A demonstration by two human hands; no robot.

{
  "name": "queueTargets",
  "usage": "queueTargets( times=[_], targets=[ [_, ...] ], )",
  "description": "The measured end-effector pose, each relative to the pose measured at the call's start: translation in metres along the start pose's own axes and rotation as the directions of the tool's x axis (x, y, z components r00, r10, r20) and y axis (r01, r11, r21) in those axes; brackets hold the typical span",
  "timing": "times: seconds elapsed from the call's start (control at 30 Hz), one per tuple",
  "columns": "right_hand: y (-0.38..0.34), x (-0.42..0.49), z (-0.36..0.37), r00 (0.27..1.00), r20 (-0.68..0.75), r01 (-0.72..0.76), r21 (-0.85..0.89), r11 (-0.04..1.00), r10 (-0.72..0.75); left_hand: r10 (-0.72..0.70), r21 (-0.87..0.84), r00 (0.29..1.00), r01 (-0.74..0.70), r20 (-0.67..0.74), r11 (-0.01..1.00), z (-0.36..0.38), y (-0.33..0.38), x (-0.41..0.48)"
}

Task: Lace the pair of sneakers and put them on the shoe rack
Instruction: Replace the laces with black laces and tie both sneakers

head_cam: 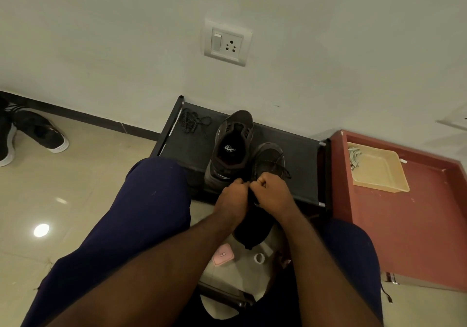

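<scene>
Pinching the lace (283, 171) of the near sneaker (267, 158), apparently, left hand (231, 195) and right hand (271, 192) sit close together; an uneven tug could unthread an eyelet.

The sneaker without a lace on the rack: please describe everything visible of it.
The unlaced sneaker is dark grey, fabric as it looks, with empty eyelets and an open mouth that shows a white logo on the insole. It stands upright on the black shoe rack, toe toward the wall, close beside the second sneaker. A loose lace lies apart on its left.
</scene>
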State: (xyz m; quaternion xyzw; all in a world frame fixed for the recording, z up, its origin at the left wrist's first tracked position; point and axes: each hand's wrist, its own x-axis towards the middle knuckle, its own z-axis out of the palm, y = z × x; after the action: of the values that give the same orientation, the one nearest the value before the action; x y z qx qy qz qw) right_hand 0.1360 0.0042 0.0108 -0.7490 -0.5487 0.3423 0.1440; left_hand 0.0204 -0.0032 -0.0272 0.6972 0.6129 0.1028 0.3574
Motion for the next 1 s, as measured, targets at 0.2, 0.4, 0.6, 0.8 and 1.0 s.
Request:
queueTargets(
  times=[0.2,0.4,0.6,0.8,1.0],
  targets=[
    [-0.006,-0.021,-0.008,0.987,-0.153,0.087,0.296,0.951,-0.042,0.043,-0.047,0.998,-0.041,0.038,0.998,0.004,-0.005,0.004],
    [-0.024,-0.044,-0.024,0.985,0.021,-0.044,0.991,0.129,0.172,-0.019,-0.007,0.999,0.020,0.032,1.000,0.005,0.001,0.009],
    [0.009,-0.039,-0.008,0.964,-0.208,-0.143,0.132,0.981,0.169,-0.017,0.040,0.998,0.015,0.052,0.999,0.004,0.001,0.012],
    [0.011,-0.038,-0.005,0.958,-0.162,-0.274,-0.251,0.928,0.239,-0.003,0.057,0.999,0.000,0.048,0.998,0.003,0.001,0.011],
    [0.008,-0.042,-0.015,0.950,-0.311,-0.027,-0.185,0.982,-0.032,0.019,0.039,0.999,-0.021,0.044,0.999,0.001,0.002,0.011]
  ],
)
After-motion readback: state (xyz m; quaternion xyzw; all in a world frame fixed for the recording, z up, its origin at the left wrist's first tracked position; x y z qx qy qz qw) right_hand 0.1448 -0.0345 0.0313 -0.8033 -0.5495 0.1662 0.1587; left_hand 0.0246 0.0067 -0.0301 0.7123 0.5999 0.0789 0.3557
